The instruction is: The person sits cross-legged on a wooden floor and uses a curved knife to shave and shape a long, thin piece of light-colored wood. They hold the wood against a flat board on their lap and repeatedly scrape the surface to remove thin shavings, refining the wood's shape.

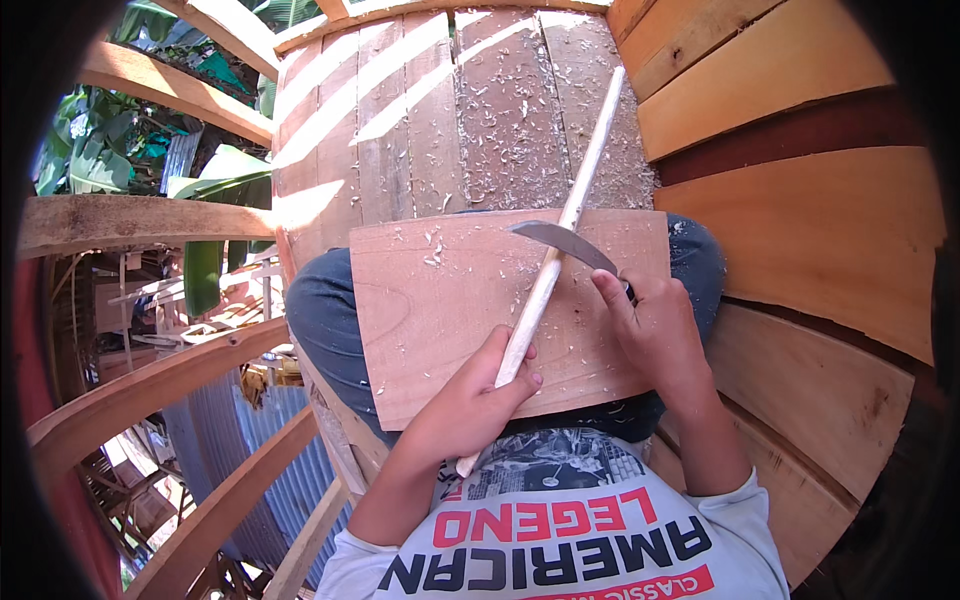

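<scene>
A long, pale wooden stick (541,290) slants from my lap up toward the far right, crossing a flat wooden board (400,290) laid over my thighs. My left hand (487,385) is wrapped round the stick's lower part. In my right hand (650,325) is a curved knife (570,240); its handle is mostly hidden by the fingers, and the thumb lies near the base of the blade. The blade points left and lies across the stick, about halfway along it. Small wood shavings (433,245) are scattered on the board.
Ahead of my knees, a plank floor (385,110) is strewn with shavings. A wall of wooden boards (790,220) rises close on the right. Along the left runs an open railing of wooden bars (150,225), with corrugated metal sheets (235,440) and green leaves (100,150) beyond it.
</scene>
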The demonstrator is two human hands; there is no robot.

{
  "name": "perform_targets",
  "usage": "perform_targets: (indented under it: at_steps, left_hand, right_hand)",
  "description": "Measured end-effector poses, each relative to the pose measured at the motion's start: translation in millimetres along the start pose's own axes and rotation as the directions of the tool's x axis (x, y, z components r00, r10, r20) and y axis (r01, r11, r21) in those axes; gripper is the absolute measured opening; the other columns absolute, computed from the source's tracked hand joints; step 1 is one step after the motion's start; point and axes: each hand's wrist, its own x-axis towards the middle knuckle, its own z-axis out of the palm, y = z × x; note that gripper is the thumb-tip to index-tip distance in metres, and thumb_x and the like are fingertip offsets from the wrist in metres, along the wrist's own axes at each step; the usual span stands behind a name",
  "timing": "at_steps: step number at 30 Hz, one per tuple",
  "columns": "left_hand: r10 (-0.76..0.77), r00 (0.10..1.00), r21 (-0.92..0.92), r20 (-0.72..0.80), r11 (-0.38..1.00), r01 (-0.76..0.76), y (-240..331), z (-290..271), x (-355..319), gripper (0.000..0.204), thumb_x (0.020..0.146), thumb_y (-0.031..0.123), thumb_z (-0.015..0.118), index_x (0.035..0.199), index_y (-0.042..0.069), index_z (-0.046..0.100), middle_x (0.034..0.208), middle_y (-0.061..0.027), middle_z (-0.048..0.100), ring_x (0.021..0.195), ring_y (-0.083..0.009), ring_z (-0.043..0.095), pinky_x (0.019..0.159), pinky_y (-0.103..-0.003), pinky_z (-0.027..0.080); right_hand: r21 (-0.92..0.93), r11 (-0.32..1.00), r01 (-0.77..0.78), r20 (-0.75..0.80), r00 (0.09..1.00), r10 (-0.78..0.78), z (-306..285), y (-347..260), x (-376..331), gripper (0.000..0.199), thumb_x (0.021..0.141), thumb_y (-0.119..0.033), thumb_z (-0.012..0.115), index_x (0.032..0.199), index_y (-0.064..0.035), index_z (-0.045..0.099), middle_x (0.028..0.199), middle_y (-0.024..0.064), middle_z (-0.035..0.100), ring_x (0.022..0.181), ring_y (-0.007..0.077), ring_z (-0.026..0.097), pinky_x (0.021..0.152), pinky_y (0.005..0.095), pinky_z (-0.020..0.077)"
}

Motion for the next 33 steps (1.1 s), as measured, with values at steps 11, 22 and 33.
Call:
perform_targets:
  at_steps: [11,22,33]
  left_hand:
    - [-0.013,1.0,-0.077,-0.015,0.997,0.012,-9,-3,-6,0.021,0.089,0.008,0.055,0.107,0.001,0.046,0.085,-0.0022,0.047,0.073,-0.0071,0.044,0.064,-0.022,0.038]
    - [-0.015,0.998,-0.084,-0.062,0.996,0.009,0,8,2,0.021,0.089,0.009,0.055,0.107,0.003,0.047,0.078,0.001,0.046,0.063,-0.0028,0.042,0.052,-0.019,0.034]
    - [-0.055,0.997,-0.196,-0.052,0.98,0.044,5,8,9,0.021,0.089,0.008,0.055,0.108,0.004,0.047,0.078,0.0026,0.046,0.061,-0.0011,0.04,0.051,-0.017,0.031]
  right_hand:
    - [-0.086,0.976,0.202,-0.014,0.979,-0.204,4,1,-15,0.058,0.088,-0.053,0.055,0.071,0.0011,0.066,0.057,0.0221,0.058,0.056,0.0396,0.062,0.051,0.0437,0.0491]
    - [-0.069,0.995,0.066,-0.107,0.992,-0.073,6,26,19,0.058,0.086,-0.056,0.055,0.069,-0.0021,0.067,0.053,0.0195,0.056,0.05,0.0353,0.06,0.048,0.0401,0.0483]
    - [-0.102,0.973,0.206,-0.157,0.963,-0.22,12,12,1,0.055,0.087,-0.052,0.056,0.069,-0.001,0.064,0.053,0.0186,0.056,0.05,0.0342,0.059,0.046,0.0386,0.0456]
